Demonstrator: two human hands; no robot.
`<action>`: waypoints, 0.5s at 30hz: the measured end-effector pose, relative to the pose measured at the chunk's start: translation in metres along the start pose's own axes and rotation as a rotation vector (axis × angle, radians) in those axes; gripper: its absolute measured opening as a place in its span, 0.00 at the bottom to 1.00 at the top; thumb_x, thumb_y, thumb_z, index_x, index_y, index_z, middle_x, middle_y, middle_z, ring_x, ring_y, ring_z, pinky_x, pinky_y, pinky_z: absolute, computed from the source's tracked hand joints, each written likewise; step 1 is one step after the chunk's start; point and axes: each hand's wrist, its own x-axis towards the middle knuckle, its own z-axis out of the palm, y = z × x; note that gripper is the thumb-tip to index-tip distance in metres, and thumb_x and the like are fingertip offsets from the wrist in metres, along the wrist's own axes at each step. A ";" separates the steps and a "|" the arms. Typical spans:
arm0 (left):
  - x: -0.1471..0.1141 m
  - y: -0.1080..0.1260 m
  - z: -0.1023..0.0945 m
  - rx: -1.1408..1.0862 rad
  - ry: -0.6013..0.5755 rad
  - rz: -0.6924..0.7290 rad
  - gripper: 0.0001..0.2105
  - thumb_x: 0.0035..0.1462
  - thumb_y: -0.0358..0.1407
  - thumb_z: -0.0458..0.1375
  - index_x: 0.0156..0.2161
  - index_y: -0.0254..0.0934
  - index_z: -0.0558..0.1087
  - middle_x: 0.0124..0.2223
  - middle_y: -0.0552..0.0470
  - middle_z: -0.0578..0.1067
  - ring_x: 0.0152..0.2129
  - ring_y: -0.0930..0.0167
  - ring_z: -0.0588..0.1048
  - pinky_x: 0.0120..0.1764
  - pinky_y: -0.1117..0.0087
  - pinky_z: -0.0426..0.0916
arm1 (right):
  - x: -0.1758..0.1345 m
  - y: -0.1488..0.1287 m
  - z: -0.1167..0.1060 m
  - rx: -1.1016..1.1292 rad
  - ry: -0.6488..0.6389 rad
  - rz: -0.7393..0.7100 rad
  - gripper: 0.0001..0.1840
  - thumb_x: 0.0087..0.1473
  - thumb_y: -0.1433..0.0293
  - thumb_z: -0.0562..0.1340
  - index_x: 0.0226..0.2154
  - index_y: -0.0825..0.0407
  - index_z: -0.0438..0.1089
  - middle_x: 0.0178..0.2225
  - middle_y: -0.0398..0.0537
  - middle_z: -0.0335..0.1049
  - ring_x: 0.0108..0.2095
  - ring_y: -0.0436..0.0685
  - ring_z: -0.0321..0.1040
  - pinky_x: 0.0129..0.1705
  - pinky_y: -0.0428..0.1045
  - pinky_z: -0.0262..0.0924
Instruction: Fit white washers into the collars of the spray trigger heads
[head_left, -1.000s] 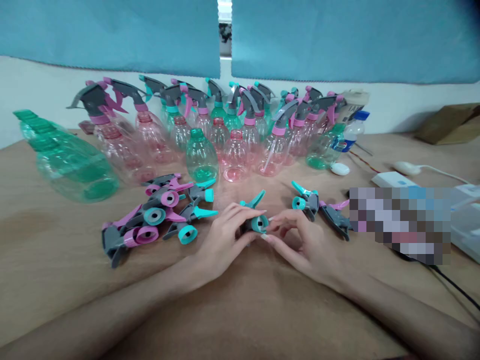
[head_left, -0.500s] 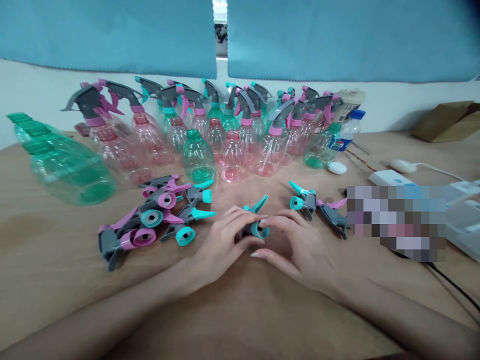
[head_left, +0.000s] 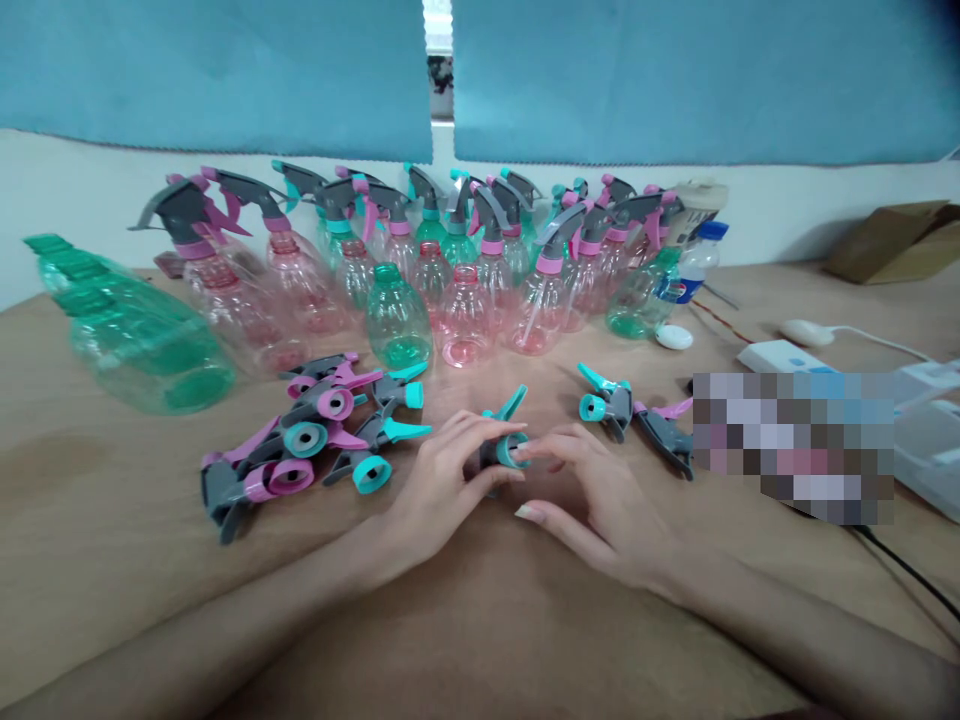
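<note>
Fingers of left hand (head_left: 439,490) pinch a spray head (head_left: 504,452) | right hand (head_left: 619,505): index against it, thumb spread away | bottles (head_left: 466,325) stand toward bench's (head_left: 487,620) far edge

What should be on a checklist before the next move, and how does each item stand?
1. Left hand gripping the spray head: ok.
2. Right hand with a fingertip at the turquoise collar: ok; its thumb stands apart.
3. Collar's opening fully in view: not ok, the fingertip covers part.
4. Fittings inside the collar properly seated: cannot tell.
5. Middle green bottle upright with no spray head on: ok.
</note>
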 end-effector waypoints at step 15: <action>-0.006 0.007 -0.004 0.146 0.141 0.067 0.14 0.56 0.33 0.61 0.47 0.39 0.69 0.43 0.51 0.74 0.41 0.67 0.70 0.45 0.64 0.65 | -0.007 0.019 -0.002 0.114 0.198 0.175 0.21 0.55 0.65 0.62 0.50 0.49 0.58 0.42 0.51 0.68 0.34 0.55 0.70 0.38 0.54 0.68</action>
